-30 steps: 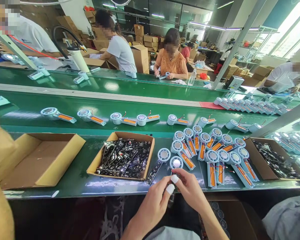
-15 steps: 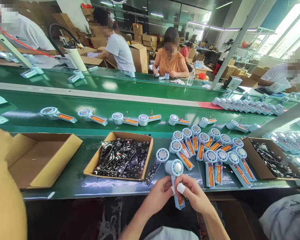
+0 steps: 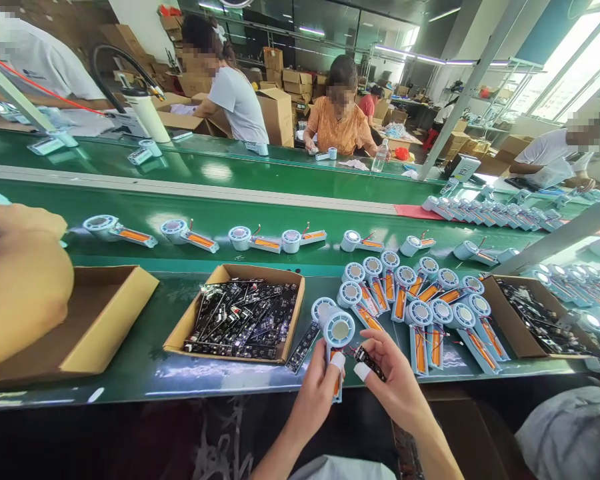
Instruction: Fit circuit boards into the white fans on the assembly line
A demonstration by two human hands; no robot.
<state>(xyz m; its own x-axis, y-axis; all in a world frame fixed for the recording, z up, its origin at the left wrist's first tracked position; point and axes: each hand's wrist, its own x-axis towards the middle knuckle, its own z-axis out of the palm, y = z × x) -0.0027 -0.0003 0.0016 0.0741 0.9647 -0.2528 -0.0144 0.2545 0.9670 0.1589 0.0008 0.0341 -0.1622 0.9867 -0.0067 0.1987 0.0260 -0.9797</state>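
Observation:
A light-blue handheld unit (image 3: 339, 328) with a round head is held upright by its handle in my left hand (image 3: 316, 393); an orange part shows inside the handle. Between the thumb and fingers of my right hand (image 3: 391, 380) is a small black circuit board (image 3: 370, 363), close to the unit's right side. Thin wires appear between board and unit. White coverings wrap both thumb tips. Just behind the held unit lies another unit with a black board (image 3: 303, 347) along its handle.
An open box of black boards (image 3: 245, 320) stands left of my hands. Several units (image 3: 423, 313) lie at the right, beside another board box (image 3: 490, 310). More units line the green belt (image 3: 205, 220). Another person's arm (image 3: 20, 287) reaches over a carton (image 3: 110, 320) at the left.
My hands have moved apart, showing the black board in my right hand. The held unit has shifted left and turned its round face toward me. Another person's arm at the left has reached farther in.

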